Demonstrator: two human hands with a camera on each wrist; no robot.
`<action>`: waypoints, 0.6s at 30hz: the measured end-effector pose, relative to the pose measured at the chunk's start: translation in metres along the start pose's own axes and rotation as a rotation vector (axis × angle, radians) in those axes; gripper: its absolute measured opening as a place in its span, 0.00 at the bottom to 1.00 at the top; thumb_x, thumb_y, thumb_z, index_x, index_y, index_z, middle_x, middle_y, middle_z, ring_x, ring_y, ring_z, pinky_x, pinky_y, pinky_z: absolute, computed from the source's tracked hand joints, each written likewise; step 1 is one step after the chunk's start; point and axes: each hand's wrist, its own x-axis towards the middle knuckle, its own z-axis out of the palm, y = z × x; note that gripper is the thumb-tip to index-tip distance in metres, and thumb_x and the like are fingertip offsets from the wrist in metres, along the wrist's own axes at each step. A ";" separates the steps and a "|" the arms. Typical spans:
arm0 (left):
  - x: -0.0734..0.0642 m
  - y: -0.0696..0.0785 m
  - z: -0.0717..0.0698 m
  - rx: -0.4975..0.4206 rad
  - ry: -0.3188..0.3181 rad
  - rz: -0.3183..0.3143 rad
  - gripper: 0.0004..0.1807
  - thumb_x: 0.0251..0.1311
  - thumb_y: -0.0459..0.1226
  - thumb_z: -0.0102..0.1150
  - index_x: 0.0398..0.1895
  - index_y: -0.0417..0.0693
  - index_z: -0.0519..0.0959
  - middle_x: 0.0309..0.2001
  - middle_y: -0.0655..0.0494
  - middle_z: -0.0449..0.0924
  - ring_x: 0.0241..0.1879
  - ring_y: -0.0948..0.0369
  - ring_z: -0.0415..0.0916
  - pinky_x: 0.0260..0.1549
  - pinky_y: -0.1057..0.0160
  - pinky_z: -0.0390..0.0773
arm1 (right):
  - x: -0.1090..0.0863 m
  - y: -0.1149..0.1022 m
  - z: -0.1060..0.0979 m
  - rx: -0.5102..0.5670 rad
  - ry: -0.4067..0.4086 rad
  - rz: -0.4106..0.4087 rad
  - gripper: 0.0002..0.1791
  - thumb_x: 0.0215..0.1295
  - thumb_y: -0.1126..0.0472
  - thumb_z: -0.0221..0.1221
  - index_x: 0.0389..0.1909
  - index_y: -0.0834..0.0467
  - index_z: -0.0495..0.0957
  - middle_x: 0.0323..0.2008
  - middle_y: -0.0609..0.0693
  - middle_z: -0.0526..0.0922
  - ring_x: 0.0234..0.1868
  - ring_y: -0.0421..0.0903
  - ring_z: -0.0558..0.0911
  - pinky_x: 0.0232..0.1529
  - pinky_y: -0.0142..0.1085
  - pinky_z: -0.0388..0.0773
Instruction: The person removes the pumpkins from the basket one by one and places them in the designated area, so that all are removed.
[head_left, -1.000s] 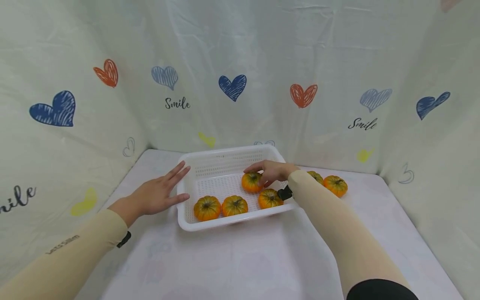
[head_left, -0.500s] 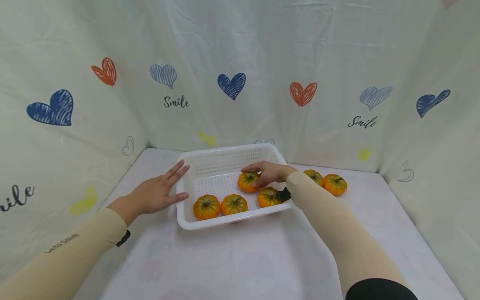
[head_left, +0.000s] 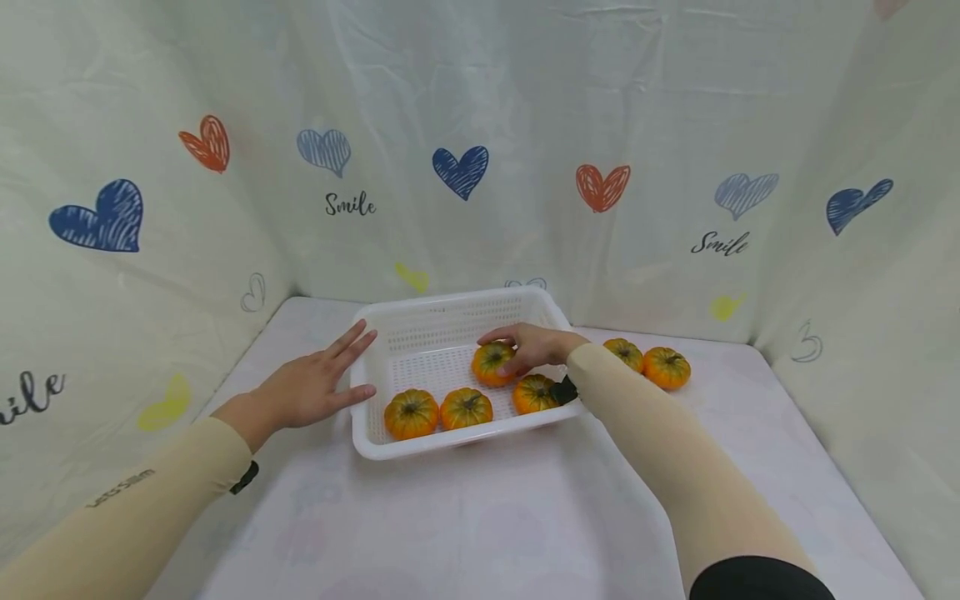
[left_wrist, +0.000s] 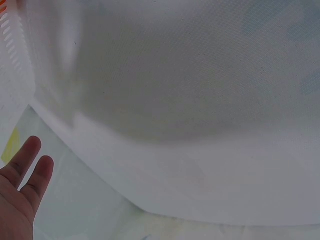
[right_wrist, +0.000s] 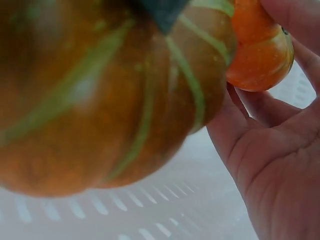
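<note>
In the head view a white perforated basket (head_left: 420,451) sits on the table. My right hand (head_left: 531,346) reaches into it and holds a small orange pumpkin (head_left: 490,364) with green stripes, thumb on the near side and fingers over the far side. The right wrist view shows that held pumpkin (right_wrist: 262,50) between thumb and fingers. A second pumpkin (right_wrist: 115,100) looms large in front of that camera; it is the one under my wrist (head_left: 532,395). Two more pumpkins, one left (head_left: 412,414) and one right (head_left: 467,407), lie along the basket's near wall. My left hand (head_left: 311,387), fingers spread, is at the basket's left rim.
Two further pumpkins, one partly behind the right sleeve (head_left: 625,354) and one beside it (head_left: 667,367), lie on the table right of the basket. A white curtain (head_left: 525,83) printed with hearts hangs around the back and sides of the table (head_left: 450,533).
The right hand has shifted slightly left inside the basket with the pumpkin it holds. The left hand stays at the rim, and the whole view drifts a little.
</note>
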 end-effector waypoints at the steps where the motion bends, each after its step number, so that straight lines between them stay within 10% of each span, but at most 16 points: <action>1: 0.000 0.000 0.000 -0.001 0.000 0.000 0.48 0.68 0.66 0.43 0.82 0.56 0.40 0.81 0.52 0.30 0.65 0.36 0.65 0.59 0.35 0.68 | 0.000 0.000 0.000 0.002 0.000 0.004 0.34 0.63 0.63 0.68 0.70 0.48 0.71 0.61 0.53 0.73 0.54 0.51 0.77 0.48 0.39 0.82; 18: 0.001 -0.003 0.001 -0.014 0.004 -0.002 0.47 0.68 0.64 0.46 0.82 0.57 0.41 0.81 0.52 0.30 0.65 0.35 0.66 0.59 0.34 0.67 | -0.010 -0.006 -0.015 0.033 0.061 -0.108 0.37 0.68 0.62 0.64 0.76 0.49 0.62 0.67 0.52 0.66 0.62 0.53 0.71 0.50 0.42 0.81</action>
